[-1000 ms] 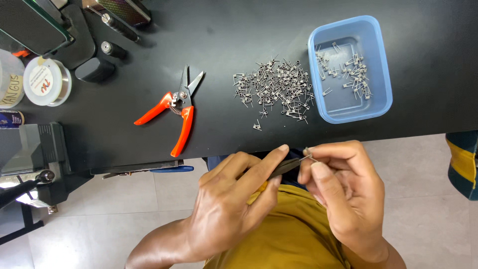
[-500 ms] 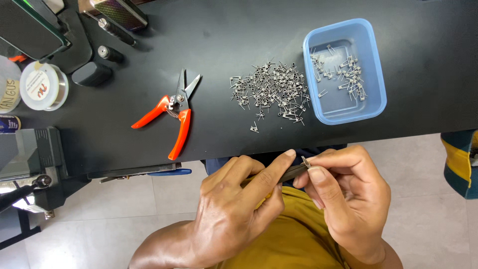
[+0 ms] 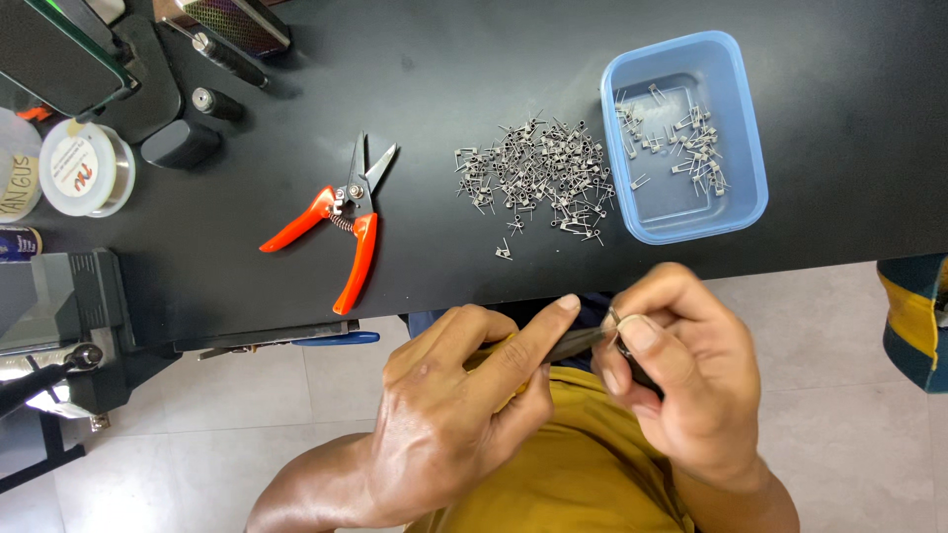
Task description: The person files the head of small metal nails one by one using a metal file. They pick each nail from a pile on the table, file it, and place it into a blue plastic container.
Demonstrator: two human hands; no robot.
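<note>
Right hand [image 3: 681, 385] on small coiled wire piece [image 3: 614, 320]

The desk [image 3: 474, 59] is black. On it, left of the silver-grey wire coils [image 3: 533, 183], lie orange-red-handled cutters [image 3: 341, 222]; right of the coils sits a light-blue tub [image 3: 746, 128]. The shirt [image 3: 592, 464] is mustard yellow.

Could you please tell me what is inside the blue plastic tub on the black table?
The blue plastic tub holds loose small metal wire coils, gathered toward its upper part; the lower part of its floor shows bare. Nothing covers it.
</note>
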